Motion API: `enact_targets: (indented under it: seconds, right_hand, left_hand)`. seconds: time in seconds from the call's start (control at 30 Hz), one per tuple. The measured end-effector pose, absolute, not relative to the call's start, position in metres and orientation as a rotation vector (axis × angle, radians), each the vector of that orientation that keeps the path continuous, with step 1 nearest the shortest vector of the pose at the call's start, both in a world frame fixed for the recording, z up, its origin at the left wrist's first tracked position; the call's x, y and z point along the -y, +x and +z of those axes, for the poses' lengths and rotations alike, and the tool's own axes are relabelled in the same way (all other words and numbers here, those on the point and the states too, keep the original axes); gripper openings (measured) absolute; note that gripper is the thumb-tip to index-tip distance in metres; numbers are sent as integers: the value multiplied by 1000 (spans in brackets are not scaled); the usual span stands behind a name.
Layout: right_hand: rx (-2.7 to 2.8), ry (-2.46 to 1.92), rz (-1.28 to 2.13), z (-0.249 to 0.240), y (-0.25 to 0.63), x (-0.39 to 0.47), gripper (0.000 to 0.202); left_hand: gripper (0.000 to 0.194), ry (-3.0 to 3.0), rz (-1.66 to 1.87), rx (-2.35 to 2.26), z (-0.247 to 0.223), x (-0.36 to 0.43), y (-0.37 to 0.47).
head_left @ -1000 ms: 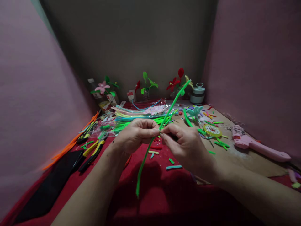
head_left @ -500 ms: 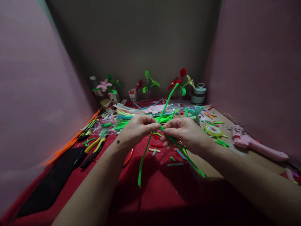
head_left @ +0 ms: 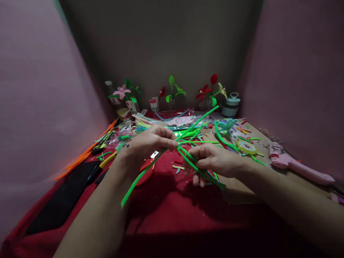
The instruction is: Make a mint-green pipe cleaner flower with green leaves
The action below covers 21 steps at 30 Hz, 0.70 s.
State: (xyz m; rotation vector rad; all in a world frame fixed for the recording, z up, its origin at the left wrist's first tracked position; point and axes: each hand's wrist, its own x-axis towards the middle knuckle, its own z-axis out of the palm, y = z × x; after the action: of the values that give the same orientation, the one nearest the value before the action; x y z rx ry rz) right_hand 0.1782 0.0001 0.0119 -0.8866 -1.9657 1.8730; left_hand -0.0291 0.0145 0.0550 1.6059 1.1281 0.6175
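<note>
Above the red-covered worktop [head_left: 163, 222], my left hand [head_left: 158, 138] pinches green fuzzy stems [head_left: 131, 188] between thumb and fingers where they meet; one end slants down toward me below that hand, another rises away beyond it; just beside it, my right hand [head_left: 205, 159] curls its fingers loosely among the rightward strands, and I cannot tell whether they press on them; well right of that hand lies a pink glue gun [head_left: 301, 168]; beyond both hands stands a teal flower [head_left: 228, 124], and farther back a blue-grey container [head_left: 230, 106].
</note>
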Motion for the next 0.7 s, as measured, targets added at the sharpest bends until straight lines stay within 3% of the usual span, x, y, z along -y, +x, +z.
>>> enact_targets:
  seconds: [0.13,0.33,0.53,0.7]
  right_hand:
    - [1895,-878,1769,11,176,5,21]
    - [1778,-989,1873,12,175,23,16]
    - [1943,-780,1808,14,181,41,23]
    - [1872,-583,2054,10,186,43,28]
  left_hand:
    - [16,1529,698,-1142,54,-16,-32]
    - [14,1493,787,-1120,53,-19,-40]
    - [13,1506,732,-1086,47,-26,-47]
    - [15,1532,744,-1063,48,-25,-49]
